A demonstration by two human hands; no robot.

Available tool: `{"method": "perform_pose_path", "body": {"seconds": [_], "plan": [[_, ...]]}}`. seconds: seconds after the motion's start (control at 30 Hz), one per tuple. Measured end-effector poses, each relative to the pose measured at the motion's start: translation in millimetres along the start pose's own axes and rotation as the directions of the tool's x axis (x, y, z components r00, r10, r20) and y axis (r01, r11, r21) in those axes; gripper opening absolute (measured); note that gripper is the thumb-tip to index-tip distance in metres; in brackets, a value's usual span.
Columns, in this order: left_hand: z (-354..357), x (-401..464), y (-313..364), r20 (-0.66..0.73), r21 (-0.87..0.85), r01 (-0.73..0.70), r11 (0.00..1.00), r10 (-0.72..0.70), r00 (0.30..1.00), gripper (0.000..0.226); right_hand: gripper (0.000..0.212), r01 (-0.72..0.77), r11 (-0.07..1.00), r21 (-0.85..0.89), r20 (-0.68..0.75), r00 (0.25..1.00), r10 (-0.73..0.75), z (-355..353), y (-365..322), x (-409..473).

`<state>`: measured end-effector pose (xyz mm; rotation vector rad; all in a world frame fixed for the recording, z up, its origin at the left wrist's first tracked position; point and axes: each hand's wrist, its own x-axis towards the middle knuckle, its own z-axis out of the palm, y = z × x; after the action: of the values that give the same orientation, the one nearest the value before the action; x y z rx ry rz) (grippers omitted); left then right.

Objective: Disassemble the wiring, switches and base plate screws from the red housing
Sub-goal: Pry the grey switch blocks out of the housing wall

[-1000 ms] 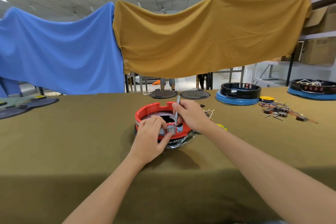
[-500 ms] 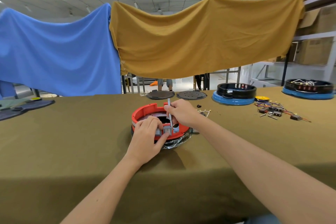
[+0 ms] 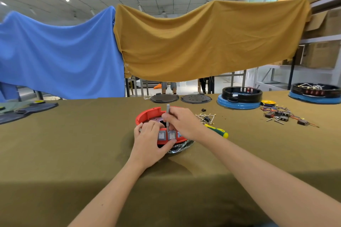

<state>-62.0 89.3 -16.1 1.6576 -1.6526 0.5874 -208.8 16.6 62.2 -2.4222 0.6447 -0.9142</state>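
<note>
Nearest the body, the left hand [image 3: 150, 141] clamps the front wall of the red housing [image 3: 149, 114], which sits on the olive desk [image 3: 73, 153] straight ahead. Its thumb curls under the wall's lower edge and its fingers hook over the rim, so this grip is closed around the housing and steadies it. Set in that front wall are the switches [image 3: 171, 136], pale squares side by side, facing the person.

Just behind them, the right hand [image 3: 182, 122] pinches a thin grey tool [image 3: 168, 114] between its curled fingers. The tool stands close to upright, and its lower end drops inside the wall, right behind the middle switch. Its tip is hidden. The coming move likely turns on this: the switch lies directly below the right grip, on the tool's long axis, so pressure would go downward and then outward toward the left thumb.

Beyond the right wrist lies a green and yellow screwdriver [image 3: 216, 130], then a small heap of loose wires [image 3: 205, 117].
</note>
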Motion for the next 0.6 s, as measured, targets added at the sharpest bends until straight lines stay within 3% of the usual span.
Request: {"method": "perform_pose_path", "body": {"seconds": [0.2, 0.33, 0.47, 0.53, 0.6], "plan": [[1, 0, -1, -0.005, 0.034, 0.004, 0.999, -0.004, 1.000, 0.059, 0.033, -0.002, 0.992, -0.124, 0.069, 0.998, 0.011, -2, -7, 6], [0, 0, -1, -0.013, 0.029, 0.002, 1.000, -0.002, 1.000, 0.058, 0.039, -0.045, 0.976, -0.213, 0.175, 0.981, 0.083, -4, -18, 22], [1, 0, -1, -0.009, 0.039, 0.001, 0.999, -0.001, 1.000, 0.060, 0.040, 0.008, 0.932, -0.362, 0.274, 0.957, 0.098, -5, -26, 34], [1, 1, -1, -0.005, 0.041, 0.005, 0.999, -0.005, 1.000, 0.059, 0.038, -0.017, 0.935, -0.354, 0.272, 0.955, 0.120, -4, -26, 36], [2, 1, -1, -0.014, 0.038, 0.006, 0.999, -0.006, 1.000, 0.057, 0.038, -0.090, 0.968, -0.235, 0.231, 0.962, 0.145, -6, -22, 34]]}}
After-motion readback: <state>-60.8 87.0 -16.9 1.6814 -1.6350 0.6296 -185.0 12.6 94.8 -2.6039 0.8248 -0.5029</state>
